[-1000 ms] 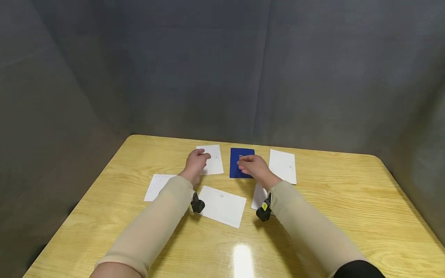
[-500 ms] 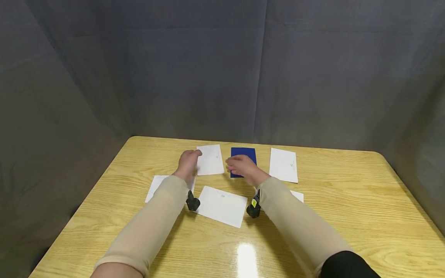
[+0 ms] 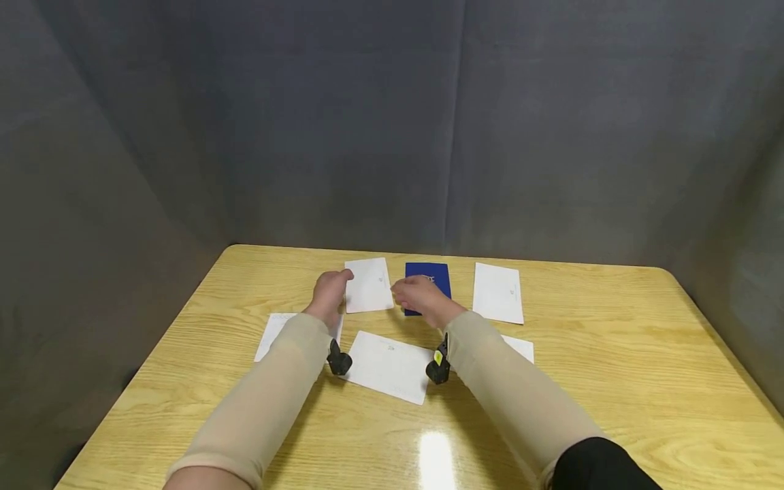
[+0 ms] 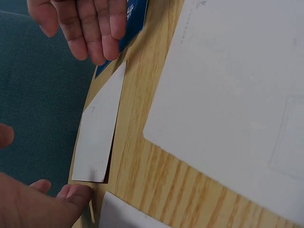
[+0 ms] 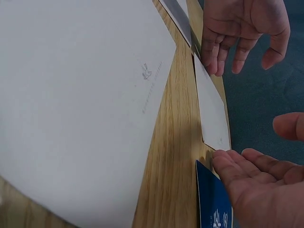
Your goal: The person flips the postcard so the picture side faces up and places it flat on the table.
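A white card [image 3: 369, 289] lies flat near the table's back edge, between my two hands. At its left side is my left hand [image 3: 329, 294], fingers loosely extended. My right hand [image 3: 422, 298] hovers or rests at its right side, over part of a blue card [image 3: 437, 272] with light lettering. In the right wrist view, my right hand [image 5: 270, 190] has its fingertips close to one end of the white card [image 5: 211, 109], and my left hand [image 5: 244, 33] is at the other end. Whether the fingertips touch the card I cannot tell. Neither hand holds anything.
Another white card [image 3: 498, 292] lies at the back right. Nearer are a white card [image 3: 388, 367] in the middle, one [image 3: 269, 337] partly under the left forearm and one [image 3: 520, 347] partly behind the right sleeve. Grey cloth [image 3: 343, 136] hangs behind the wooden table [image 3: 612, 354].
My left hand has moved left, off the back-left white card to its side. My right hand has moved left from over the blue card toward that white card. The cards look unmoved.
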`<state>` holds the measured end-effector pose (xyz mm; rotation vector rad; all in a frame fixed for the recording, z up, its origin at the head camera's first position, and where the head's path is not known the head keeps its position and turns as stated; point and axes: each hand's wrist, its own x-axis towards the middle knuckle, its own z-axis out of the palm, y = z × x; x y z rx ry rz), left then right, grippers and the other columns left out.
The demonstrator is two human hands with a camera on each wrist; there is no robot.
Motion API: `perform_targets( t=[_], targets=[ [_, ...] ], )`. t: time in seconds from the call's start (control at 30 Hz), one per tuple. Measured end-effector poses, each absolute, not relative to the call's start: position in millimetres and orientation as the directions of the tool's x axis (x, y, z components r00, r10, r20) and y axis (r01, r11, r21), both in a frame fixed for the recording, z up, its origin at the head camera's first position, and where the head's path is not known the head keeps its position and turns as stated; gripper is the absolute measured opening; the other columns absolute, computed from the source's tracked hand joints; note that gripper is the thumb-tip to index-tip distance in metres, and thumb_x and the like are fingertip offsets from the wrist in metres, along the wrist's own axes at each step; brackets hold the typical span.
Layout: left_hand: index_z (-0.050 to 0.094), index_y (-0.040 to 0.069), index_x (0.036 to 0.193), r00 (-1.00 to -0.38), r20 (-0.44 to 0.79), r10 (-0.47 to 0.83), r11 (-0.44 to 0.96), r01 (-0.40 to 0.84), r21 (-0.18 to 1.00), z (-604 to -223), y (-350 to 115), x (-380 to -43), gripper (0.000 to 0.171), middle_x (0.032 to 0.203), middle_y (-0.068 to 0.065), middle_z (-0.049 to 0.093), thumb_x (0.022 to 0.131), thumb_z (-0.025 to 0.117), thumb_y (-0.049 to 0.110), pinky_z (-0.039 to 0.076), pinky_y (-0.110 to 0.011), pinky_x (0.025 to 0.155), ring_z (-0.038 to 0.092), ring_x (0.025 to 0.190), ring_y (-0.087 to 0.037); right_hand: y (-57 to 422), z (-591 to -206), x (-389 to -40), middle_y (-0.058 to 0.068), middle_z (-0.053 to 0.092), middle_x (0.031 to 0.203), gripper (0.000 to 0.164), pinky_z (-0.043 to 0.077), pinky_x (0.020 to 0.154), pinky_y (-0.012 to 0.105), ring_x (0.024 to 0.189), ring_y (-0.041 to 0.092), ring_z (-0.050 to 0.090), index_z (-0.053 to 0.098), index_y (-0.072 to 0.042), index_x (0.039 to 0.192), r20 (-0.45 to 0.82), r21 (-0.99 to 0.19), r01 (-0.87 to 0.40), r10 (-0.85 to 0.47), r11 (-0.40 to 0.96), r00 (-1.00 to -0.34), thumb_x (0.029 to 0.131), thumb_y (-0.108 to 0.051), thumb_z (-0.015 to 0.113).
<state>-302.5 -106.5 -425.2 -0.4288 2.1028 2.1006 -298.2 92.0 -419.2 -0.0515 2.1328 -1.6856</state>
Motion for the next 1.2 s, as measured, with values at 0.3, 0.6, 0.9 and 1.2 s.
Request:
perform_targets(
  t=[0.3,0.6,0.9,1.2],
  targets=[
    [0.031,-0.010,0.152,-0.950,-0.290,-0.120,-0.006,-0.291,0.957,-431,-105,-304,0.062,0.162,-0.024,0.023,0.099,0.050,0.017,0.025,-0.051,0.121,0.024,0.147,-0.040,86,-424,-299,0.027,0.048,0.151,0.051,0.039,0.115,0.044,0.140,0.037,0.046,0.041,0.012,0.150,-0.327,-0.932,0.266,-0.254,0.248,-0.910,0.107,-0.014,0.051],
    [0.043,-0.011,0.137,-0.954,-0.269,-0.130,-0.017,-0.269,0.963,-431,-101,-304,0.048,0.147,-0.022,0.037,0.099,0.050,0.017,0.031,-0.046,0.117,0.037,0.136,-0.037,83,-424,-298,0.026,0.049,0.149,0.051,0.044,0.111,0.040,0.136,0.033,0.050,0.039,0.012,0.150,-0.339,-0.932,0.290,-0.236,0.219,-0.911,0.107,-0.013,0.050],
    [0.033,-0.009,0.153,-0.941,-0.319,-0.114,0.041,-0.325,0.945,-434,-107,-303,0.061,0.155,-0.024,0.033,0.101,0.052,0.016,0.029,-0.052,0.119,0.033,0.142,-0.037,83,-421,-296,0.023,0.052,0.142,0.049,0.046,0.104,0.039,0.124,0.029,0.051,0.041,0.013,0.148,-0.346,-0.932,0.304,-0.234,0.197,-0.909,0.107,-0.013,0.050],
    [0.050,-0.010,0.144,-0.960,-0.215,-0.178,0.157,-0.244,0.957,-437,-104,-305,0.048,0.143,-0.027,0.051,0.098,0.051,0.001,0.048,-0.043,0.102,0.052,0.125,-0.034,83,-421,-294,0.022,0.054,0.141,0.050,0.046,0.106,0.040,0.122,0.028,0.052,0.042,0.011,0.148,-0.356,-0.925,0.309,-0.221,0.221,-0.908,0.105,-0.012,0.052]
  ],
)
